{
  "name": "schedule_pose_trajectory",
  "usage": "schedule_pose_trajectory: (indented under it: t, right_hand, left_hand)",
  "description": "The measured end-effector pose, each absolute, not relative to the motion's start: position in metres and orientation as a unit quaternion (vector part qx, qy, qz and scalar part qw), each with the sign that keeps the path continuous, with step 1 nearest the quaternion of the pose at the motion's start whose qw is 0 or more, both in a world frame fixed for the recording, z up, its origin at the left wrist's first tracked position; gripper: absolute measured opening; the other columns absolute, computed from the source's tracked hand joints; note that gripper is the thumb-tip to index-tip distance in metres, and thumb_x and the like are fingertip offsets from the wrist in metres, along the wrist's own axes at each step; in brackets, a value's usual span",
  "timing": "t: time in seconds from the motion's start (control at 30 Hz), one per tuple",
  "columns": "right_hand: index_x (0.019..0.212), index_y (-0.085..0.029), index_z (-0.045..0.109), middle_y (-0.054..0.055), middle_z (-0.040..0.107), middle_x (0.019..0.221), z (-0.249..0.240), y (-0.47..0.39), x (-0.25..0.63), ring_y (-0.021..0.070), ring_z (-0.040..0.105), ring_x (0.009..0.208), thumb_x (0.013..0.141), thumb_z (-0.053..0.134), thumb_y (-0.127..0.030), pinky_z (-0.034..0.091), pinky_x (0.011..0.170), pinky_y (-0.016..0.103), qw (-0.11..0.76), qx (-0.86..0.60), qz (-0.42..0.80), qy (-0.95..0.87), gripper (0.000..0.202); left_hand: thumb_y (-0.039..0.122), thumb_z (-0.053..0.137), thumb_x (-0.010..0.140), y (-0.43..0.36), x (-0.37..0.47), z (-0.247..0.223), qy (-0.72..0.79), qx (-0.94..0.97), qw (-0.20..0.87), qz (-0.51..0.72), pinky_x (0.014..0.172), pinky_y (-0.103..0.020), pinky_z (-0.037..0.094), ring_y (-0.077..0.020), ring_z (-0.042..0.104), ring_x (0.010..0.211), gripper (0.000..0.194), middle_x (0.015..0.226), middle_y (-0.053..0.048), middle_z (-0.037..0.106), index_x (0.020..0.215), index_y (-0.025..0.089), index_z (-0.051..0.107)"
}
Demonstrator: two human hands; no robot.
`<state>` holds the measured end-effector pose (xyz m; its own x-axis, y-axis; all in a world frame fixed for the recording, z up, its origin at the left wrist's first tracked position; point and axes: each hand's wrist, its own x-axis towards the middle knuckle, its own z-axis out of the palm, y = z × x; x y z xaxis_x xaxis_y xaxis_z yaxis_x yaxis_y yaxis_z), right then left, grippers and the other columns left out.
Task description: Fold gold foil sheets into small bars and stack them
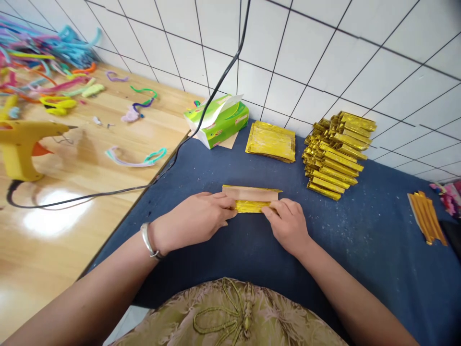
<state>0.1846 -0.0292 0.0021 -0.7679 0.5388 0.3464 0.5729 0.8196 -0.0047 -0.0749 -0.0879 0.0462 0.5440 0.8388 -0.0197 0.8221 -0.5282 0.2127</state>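
A gold paper sheet (251, 194) with a pale inner side lies partly folded on the dark blue surface in front of me. My left hand (203, 217) pinches its left end, fingers closed on it. At the right end, my right hand (287, 222) grips the lower edge between thumb and fingers. Behind the sheet is a flat stack of gold sheets (272, 142). To the right of that stack stands a pile of folded gold strips (333, 156).
A green tissue box (225, 117) sits near the tiled wall. A black cable (223, 77) hangs across and runs to a yellow glue gun (21, 144) on the wooden table (93, 168). Coloured pipe cleaners (54, 48) lie far left; orange-gold folded strips (427, 217) lie far right.
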Motion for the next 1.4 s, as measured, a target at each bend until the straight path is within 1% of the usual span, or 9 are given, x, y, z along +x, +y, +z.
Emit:
schedule_pose_trajectory:
  t: [0.17,0.27,0.43,0.6,0.83,1.0,1.17,1.3,1.4]
  right_hand:
    - [0.121,-0.031,0.054,0.006,0.059,0.107,0.011,-0.038,0.172,0.0224,0.046,0.101,0.088,0.052,-0.035,0.034,0.084,0.038,0.094,-0.267,-0.024,-0.959,0.033]
    - [0.123,-0.028,0.053,0.008,0.058,0.111,0.016,-0.041,0.167,0.0237,0.046,0.104,0.088,0.051,-0.042,0.033,0.085,0.040,0.067,-0.258,-0.005,-0.964,0.038]
    - [0.121,-0.023,0.055,0.009,0.059,0.113,0.022,-0.040,0.177,0.0242,0.047,0.105,0.089,0.050,-0.038,0.034,0.086,0.041,0.053,-0.252,0.002,-0.966,0.036]
    - [0.119,-0.025,0.057,0.007,0.062,0.113,0.029,-0.019,0.202,0.0232,0.048,0.106,0.089,0.050,-0.034,0.038,0.086,0.040,0.026,-0.224,0.041,-0.973,0.032]
    - [0.124,-0.030,0.055,0.002,0.061,0.122,0.031,0.004,0.226,0.0225,0.048,0.113,0.089,0.050,-0.031,0.041,0.088,0.041,0.025,-0.192,0.092,-0.977,0.035]
    - [0.124,-0.029,0.055,-0.001,0.059,0.126,0.022,0.011,0.231,0.0224,0.046,0.118,0.090,0.048,-0.030,0.040,0.092,0.042,0.043,-0.220,0.096,-0.970,0.034]
    - [0.122,-0.025,0.057,0.003,0.058,0.126,0.011,0.012,0.225,0.0233,0.046,0.118,0.090,0.048,-0.034,0.041,0.093,0.043,0.099,-0.291,0.082,-0.948,0.034]
    - [0.115,-0.022,0.061,0.005,0.062,0.119,0.007,0.006,0.215,0.0228,0.050,0.112,0.089,0.049,-0.038,0.042,0.091,0.042,0.134,-0.330,0.075,-0.932,0.033]
    - [0.109,-0.022,0.064,0.006,0.064,0.115,0.007,0.002,0.209,0.0229,0.052,0.109,0.088,0.051,-0.040,0.042,0.089,0.041,0.145,-0.346,0.067,-0.924,0.030]
  left_hand:
    - [0.027,0.051,0.086,-0.093,-0.070,0.046,0.487,0.867,0.103,0.010,0.086,-0.034,0.042,-0.0195,0.054,0.108,0.030,0.118,-0.002,0.058,0.116,0.027,0.056]
    - [0.027,0.050,0.087,-0.095,-0.071,0.044,0.487,0.867,0.102,0.015,0.087,-0.033,0.040,-0.0189,0.053,0.109,0.031,0.119,-0.003,0.058,0.118,0.027,0.055]
    - [0.026,0.048,0.089,-0.099,-0.080,0.037,0.487,0.865,0.111,0.039,0.092,-0.031,0.036,-0.0167,0.052,0.113,0.032,0.125,0.000,0.057,0.120,0.028,0.054]
    - [0.027,0.044,0.091,-0.111,-0.098,0.025,0.473,0.869,0.135,0.062,0.102,-0.030,0.029,-0.0132,0.046,0.123,0.039,0.134,0.000,0.051,0.130,0.029,0.046]
    - [0.028,0.044,0.090,-0.123,-0.108,0.024,0.466,0.872,0.142,0.049,0.111,-0.037,0.016,-0.0146,0.034,0.133,0.048,0.141,0.001,0.042,0.137,0.032,0.036]
    - [0.031,0.047,0.089,-0.129,-0.093,0.033,0.469,0.866,0.164,0.055,0.107,-0.039,0.026,-0.0190,0.036,0.131,0.047,0.139,0.000,0.045,0.135,0.030,0.039]
    - [0.029,0.050,0.089,-0.133,-0.072,0.057,0.376,0.878,0.287,0.072,0.105,-0.036,0.033,-0.0188,0.042,0.127,0.046,0.136,-0.005,0.049,0.134,0.024,0.042]
    - [0.020,0.045,0.091,-0.121,-0.078,0.081,0.304,0.853,0.401,0.140,0.094,-0.023,0.044,-0.0121,0.057,0.107,0.025,0.113,-0.004,0.064,0.113,0.021,0.058]
    - [0.020,0.038,0.094,-0.101,-0.087,0.082,0.398,0.830,0.315,0.229,0.094,-0.024,0.044,-0.0124,0.057,0.108,0.026,0.115,-0.005,0.063,0.112,0.019,0.056]
